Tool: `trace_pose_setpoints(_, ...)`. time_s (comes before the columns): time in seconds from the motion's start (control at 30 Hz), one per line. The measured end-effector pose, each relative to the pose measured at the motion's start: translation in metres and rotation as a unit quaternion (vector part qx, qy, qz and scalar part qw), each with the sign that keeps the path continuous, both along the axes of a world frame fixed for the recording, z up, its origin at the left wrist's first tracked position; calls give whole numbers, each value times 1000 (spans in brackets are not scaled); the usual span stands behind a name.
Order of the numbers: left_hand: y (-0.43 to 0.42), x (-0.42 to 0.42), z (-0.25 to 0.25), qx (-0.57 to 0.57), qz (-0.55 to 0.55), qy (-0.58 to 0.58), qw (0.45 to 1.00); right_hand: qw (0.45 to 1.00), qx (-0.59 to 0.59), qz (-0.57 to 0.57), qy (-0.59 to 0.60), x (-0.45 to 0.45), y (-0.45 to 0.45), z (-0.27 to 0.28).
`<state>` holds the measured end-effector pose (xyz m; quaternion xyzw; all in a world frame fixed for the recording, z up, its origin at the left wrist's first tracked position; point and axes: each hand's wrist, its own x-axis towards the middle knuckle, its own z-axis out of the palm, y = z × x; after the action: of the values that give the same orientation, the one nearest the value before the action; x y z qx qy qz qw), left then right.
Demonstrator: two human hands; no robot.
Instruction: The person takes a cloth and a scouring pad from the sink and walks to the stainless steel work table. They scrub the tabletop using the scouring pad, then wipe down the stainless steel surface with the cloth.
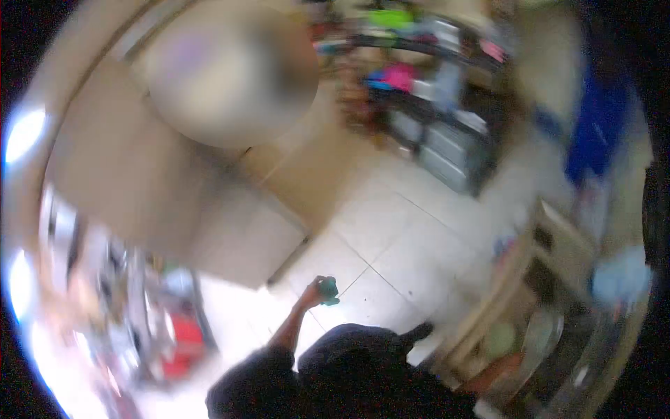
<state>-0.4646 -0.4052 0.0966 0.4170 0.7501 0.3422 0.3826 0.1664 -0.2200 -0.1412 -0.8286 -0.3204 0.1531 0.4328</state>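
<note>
My left hand point(314, 295) reaches out in front of my dark clothing, above the white tiled floor. Its fingers are closed around a small teal-green object point(329, 290), whose kind is too blurred to make out. The near corner of a large brown-grey flat surface point(181, 174) lies to the left of this hand, apart from it. My right hand does not show.
Crowded dark shelving with grey bins point(445, 153) stands at the back right. A wooden shelf unit point(488, 314) with dishes is at the right. Cluttered goods with a red item point(185, 342) fill the lower left. A blurred round patch hides the upper left.
</note>
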Motion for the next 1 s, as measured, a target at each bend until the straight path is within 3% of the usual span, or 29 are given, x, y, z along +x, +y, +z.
trace_pose_setpoints(0.03, -41, -41, -74, 32, -17, 129, 991, 999, 23, 33, -22, -9, 23, 11)
trace_pose_setpoints(0.07, -83, -43, -79, 55, 58, 124, 989, 996, 46, 68, -45, -20, 44, 22)
trace_pose_setpoints(0.13, -171, -42, -82, -31, 211, -50, 976, 983, 105, 136, -70, -58, 85, 50)
trace_pose_setpoints(0.2, -250, -23, -63, -104, 255, 84, 958, 960, 175, 205, -75, -112, 127, 82)
trace_pose_setpoints(0.27, -344, -17, -124, -172, 430, 50, 885, 921, 243, 300, -48, -198, 157, 113)
trace_pose_setpoints(0.33, -444, 4, -169, -150, 525, -120, 829, 866, 277, 416, -5, -300, 166, 137)
trace_pose_setpoints(0.37, -495, 16, -183, -229, 568, -42, 789, 843, 262, 469, 16, -353, 155, 137)
trace_pose_setpoints(0.4, -524, 52, -207, -310, 601, 18, 736, 831, 234, 504, -13, -404, 140, 138)
trace_pose_setpoints(0.43, -554, 82, -191, -270, 654, -54, 704, 815, 208, 538, -41, -456, 123, 142)
trace_pose_setpoints(0.47, -581, 94, -156, -224, 700, -115, 668, 763, 165, 625, -25, -509, 98, 138)
trace_pose_setpoints(0.5, -599, 118, -169, -210, 742, -123, 625, 705, 114, 700, -14, -538, 76, 128)
trace_pose_setpoints(0.53, -623, 144, -183, -203, 777, -129, 582, 655, -63, 745, 113, -571, 49, 109)
trace_pose_setpoints(0.57, -644, 160, -189, -223, 784, -129, 565, 624, -145, 766, 54, -595, -36, 148)
trace_pose_setpoints(0.63, -669, 176, -207, -240, 798, -142, 535, 507, -315, 802, -31, -644, -129, 167)
trace_pose_setpoints(0.7, -675, 192, -194, -229, 818, -175, 498, 442, -391, 800, -108, -659, -174, 139)
trace_pose_setpoints(0.73, -675, 188, -191, -209, 839, -199, 461, 440, -391, 800, -114, -666, -186, 127)
trace_pose_setpoints(0.83, -680, 187, -210, -165, 859, -189, 446, 382, -524, 753, -111, -684, -225, 113)
trace_pose_setpoints(0.87, -682, 180, -212, -137, 865, -221, 429, 382, -525, 752, -110, -697, -241, 121)
trace_pose_setpoints(0.93, -692, 172, -228, -168, 853, -209, 449, 386, -538, 744, -87, -727, -254, 129)
trace_pose_setpoints(0.97, -698, 165, -237, -178, 842, -230, 454, 388, -547, 727, -150, -759, -264, 121)
trace_pose_setpoints(1.0, -710, 154, -245, -186, 834, -248, 456, 424, -514, 732, -141, -782, -274, 120)
